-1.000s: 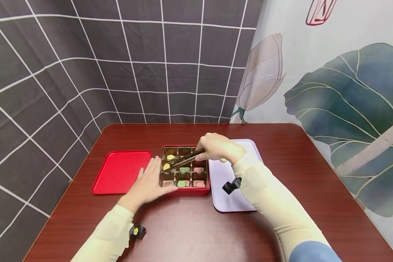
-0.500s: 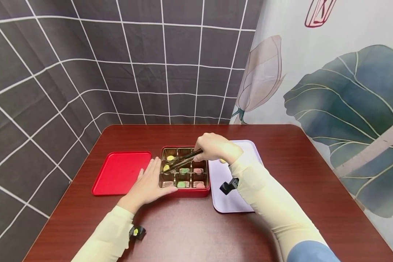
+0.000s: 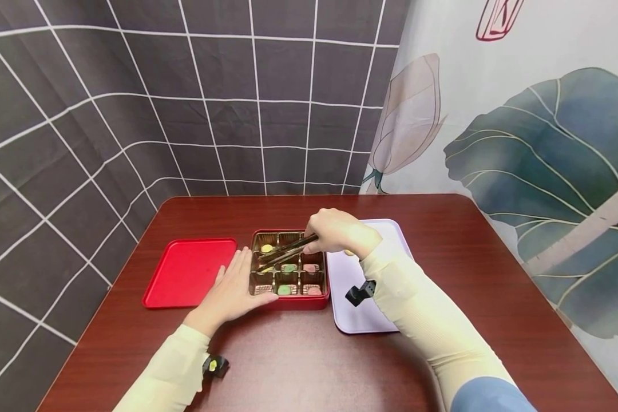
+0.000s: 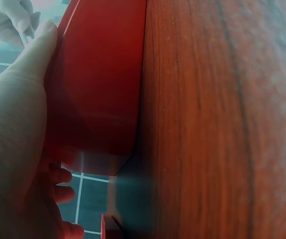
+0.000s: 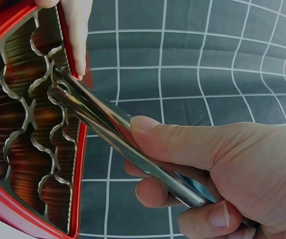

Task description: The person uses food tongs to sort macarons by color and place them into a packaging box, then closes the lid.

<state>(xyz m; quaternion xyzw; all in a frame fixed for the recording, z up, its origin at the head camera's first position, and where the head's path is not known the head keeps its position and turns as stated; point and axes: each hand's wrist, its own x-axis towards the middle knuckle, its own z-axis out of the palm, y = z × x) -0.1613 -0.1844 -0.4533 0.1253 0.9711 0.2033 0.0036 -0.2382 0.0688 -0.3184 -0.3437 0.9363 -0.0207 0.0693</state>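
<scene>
A red box (image 3: 293,305) with a gold compartment insert holds small yellow (image 3: 266,248), green (image 3: 284,290) and pink (image 3: 314,290) sweets. Along its left side lies my left hand (image 3: 230,290), fingers straight and thumb stretched over the front left corner. My right hand (image 3: 335,230) grips metal tongs (image 5: 138,157) from above the box's right side. The arms of the tongs slant down left, and their tips reach into the middle compartment of the left column. A yellow sweet there is mostly hidden by the tongs; I cannot tell whether the tips pinch it.
To the left lies a red lid (image 3: 190,272), flat on the brown table (image 3: 298,366). A pale lilac tray (image 3: 357,323) sits right of the box, partly under my right forearm, with a yellow sweet (image 3: 349,252) on it. Curtains hang behind the table.
The tips of the tongs have come closer together around the yellow sweet, which now shows less. My left hand stays at the box.
</scene>
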